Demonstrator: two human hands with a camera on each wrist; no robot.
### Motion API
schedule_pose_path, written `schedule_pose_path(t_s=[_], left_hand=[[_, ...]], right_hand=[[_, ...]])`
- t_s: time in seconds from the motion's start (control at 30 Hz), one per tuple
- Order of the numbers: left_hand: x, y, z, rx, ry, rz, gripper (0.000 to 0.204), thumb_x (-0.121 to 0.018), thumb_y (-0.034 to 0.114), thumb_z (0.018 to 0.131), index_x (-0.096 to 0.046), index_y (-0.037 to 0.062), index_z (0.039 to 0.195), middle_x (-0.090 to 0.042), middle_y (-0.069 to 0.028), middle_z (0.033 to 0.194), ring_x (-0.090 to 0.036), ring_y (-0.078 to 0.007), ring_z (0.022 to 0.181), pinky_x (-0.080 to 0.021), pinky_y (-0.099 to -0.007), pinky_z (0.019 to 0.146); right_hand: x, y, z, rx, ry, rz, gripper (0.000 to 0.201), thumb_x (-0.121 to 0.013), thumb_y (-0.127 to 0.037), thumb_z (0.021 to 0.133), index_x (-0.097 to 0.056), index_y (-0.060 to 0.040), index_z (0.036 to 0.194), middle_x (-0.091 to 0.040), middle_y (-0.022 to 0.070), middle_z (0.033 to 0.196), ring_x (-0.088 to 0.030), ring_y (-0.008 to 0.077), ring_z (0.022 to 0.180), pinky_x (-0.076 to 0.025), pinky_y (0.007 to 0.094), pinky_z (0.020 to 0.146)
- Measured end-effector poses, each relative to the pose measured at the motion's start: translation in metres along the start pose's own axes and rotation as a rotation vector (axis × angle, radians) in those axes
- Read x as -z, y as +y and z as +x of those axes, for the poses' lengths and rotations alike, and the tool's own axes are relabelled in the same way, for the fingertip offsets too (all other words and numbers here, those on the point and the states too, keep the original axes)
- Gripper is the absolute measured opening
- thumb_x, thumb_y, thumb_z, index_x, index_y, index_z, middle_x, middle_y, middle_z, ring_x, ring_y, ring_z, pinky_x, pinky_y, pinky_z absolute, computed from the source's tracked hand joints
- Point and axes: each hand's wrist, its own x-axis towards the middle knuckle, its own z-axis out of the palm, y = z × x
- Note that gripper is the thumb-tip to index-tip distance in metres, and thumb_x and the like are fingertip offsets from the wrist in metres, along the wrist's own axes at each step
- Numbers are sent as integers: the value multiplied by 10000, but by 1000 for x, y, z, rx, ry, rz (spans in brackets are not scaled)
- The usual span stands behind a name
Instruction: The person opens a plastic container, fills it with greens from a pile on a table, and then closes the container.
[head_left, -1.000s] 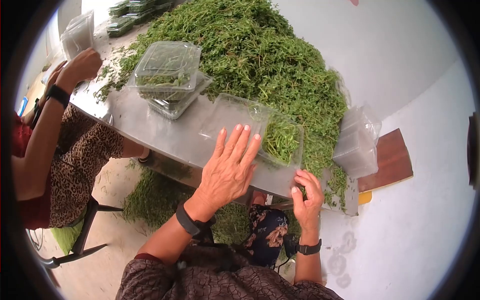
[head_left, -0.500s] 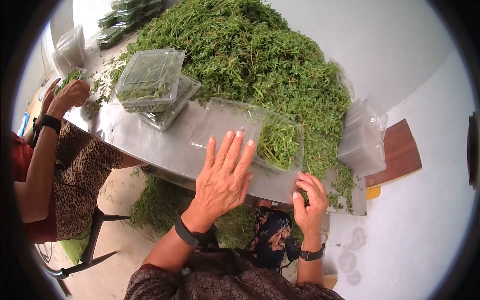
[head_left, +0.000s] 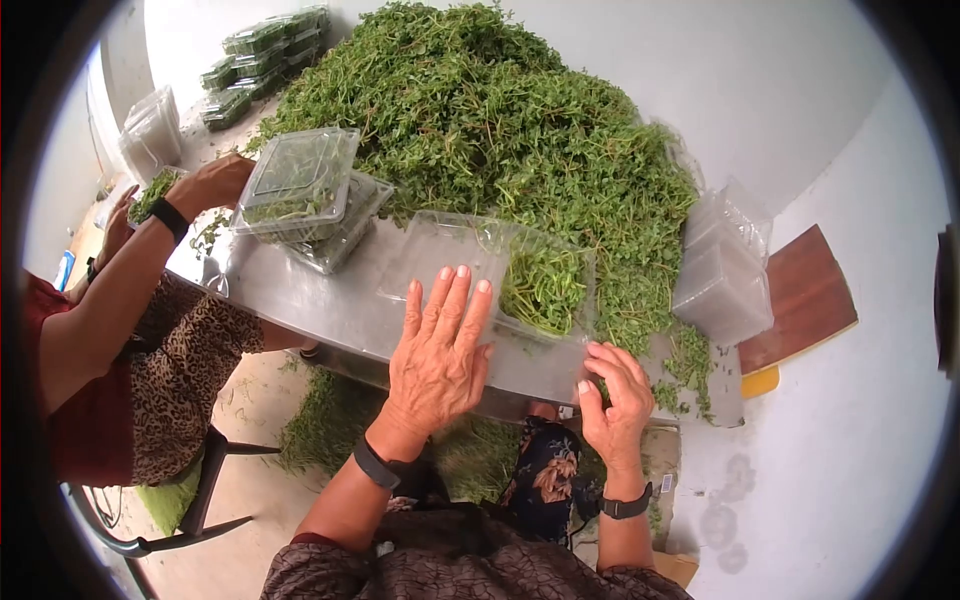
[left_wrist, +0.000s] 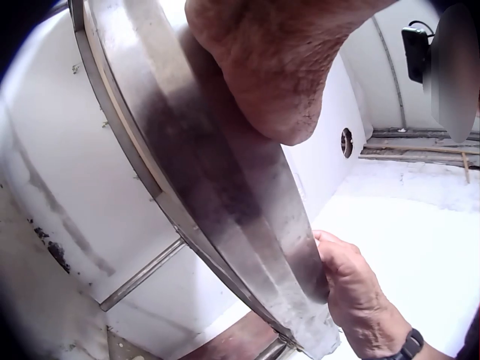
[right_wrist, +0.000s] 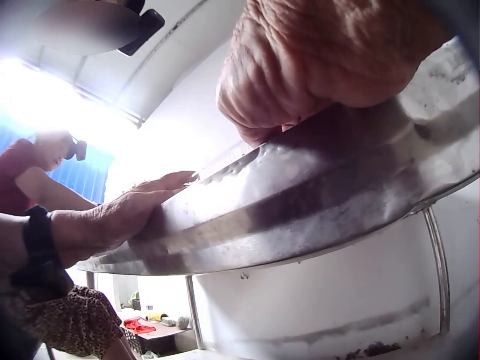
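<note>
My left hand (head_left: pixel 435 355) lies with straight fingers over the metal table (head_left: pixel 365 325), fingertips right at the near edge of an opened clear plastic clamshell box. The box's flat lid half (head_left: pixel 430 250) lies to the left; its other half holds leafy green stems (head_left: pixel 543 290). My right hand (head_left: pixel 617 405) rests at the table edge by the box's near right corner, fingers loosely bent and thumb apart. In the left wrist view the right hand (left_wrist: pixel 360 296) touches the table's rim. The right wrist view has my left hand (right_wrist: pixel 109 225) flat at that rim.
A big heap of greens (head_left: pixel 500 120) covers the table's back. Filled clamshell boxes (head_left: pixel 300 190) are stacked left; more filled boxes (head_left: pixel 265 55) stand farther back. Nested clear boxes (head_left: pixel 725 270) stand right. At left another person's arm (head_left: pixel 130 270) reaches over the table.
The other person's hand has moved right, to the greens behind the stacked boxes. My left hand has drifted slightly left in view, fingers still straight. My right hand stays by the box's corner.
</note>
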Motion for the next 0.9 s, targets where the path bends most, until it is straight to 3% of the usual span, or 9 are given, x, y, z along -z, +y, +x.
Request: schedule_pose_path(t_s=[0.37,0.57,0.9], left_hand=[[-3,0,0,-7,8,18,698,-606,128,802,-339,58,1443,-301,-212,1496,-259,-365,1405,-128,-516,1158],[2,5,7,12,11,22,589,-586,222,868,-406,81,1411,-248,-215,1517,-211,-389,1414,-94,-555,1147],[1,1,34,-103,-12,-28,391,-575,272,888,-558,33,1198,-270,-231,1496,-197,-412,1410,-94,-576,1138]], right_hand=[[0,1,-1,25,23,1,219,-655,-58,715,-650,-30,932,-681,93,1078,-602,313,1075,-469,419,930],[1,1,-1,7,12,5,217,-651,-50,717,-652,-29,933,-681,88,1081,-601,307,1080,-466,415,938],[3,-1,1,-56,-17,48,217,-644,-44,709,-656,-22,924,-680,87,1080,-596,302,1088,-465,409,941]])
